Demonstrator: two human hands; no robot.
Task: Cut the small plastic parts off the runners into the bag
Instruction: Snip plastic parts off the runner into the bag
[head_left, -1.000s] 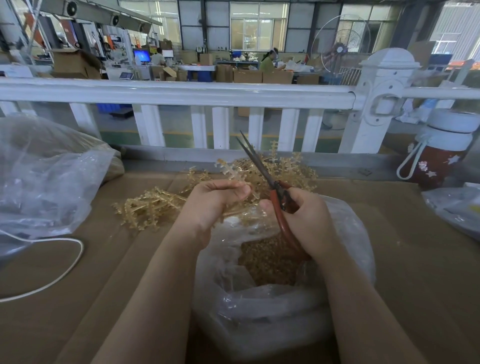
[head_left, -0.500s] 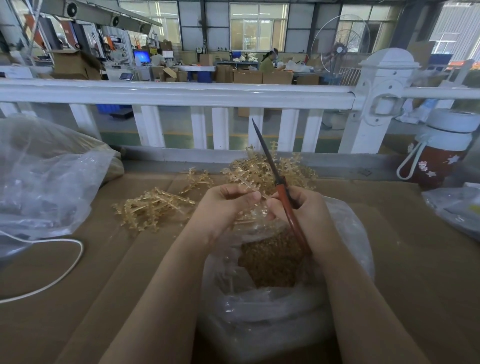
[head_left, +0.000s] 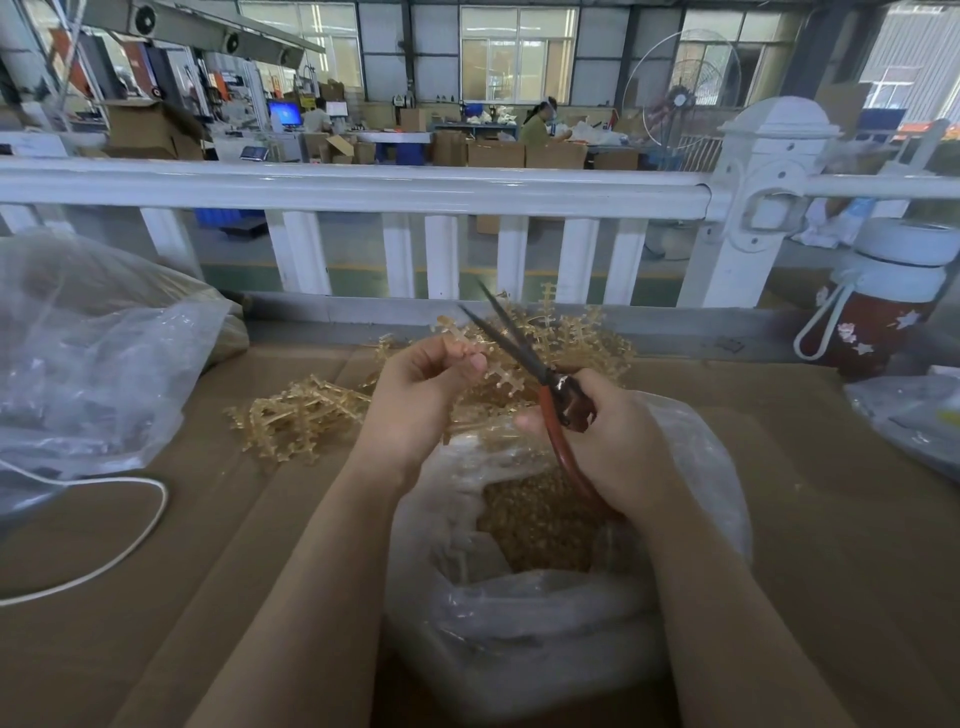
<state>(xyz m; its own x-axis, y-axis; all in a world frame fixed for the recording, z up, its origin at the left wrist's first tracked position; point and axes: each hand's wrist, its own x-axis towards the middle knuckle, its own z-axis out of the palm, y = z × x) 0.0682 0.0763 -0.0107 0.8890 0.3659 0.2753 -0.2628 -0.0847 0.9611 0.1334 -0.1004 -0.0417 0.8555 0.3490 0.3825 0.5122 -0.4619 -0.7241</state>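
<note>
Runner (head_left: 457, 340), a translucent amber plastic strip with small cross-shaped parts along it, is pinched between the curled fingertips of the left hand (head_left: 421, 395) just above the open mouth of the clear crinkled bag (head_left: 524, 613), whose inside is heaped with cut golden bits. Right hand (head_left: 602, 441) wraps its fingers round the red-brown handles of the scissors (head_left: 524, 358), whose thin dark blades stand parted in a narrow V beside the runner. More spiky amber runners (head_left: 301, 415) lie piled on the brown cardboard tabletop (head_left: 831, 519) behind both hands.
</note>
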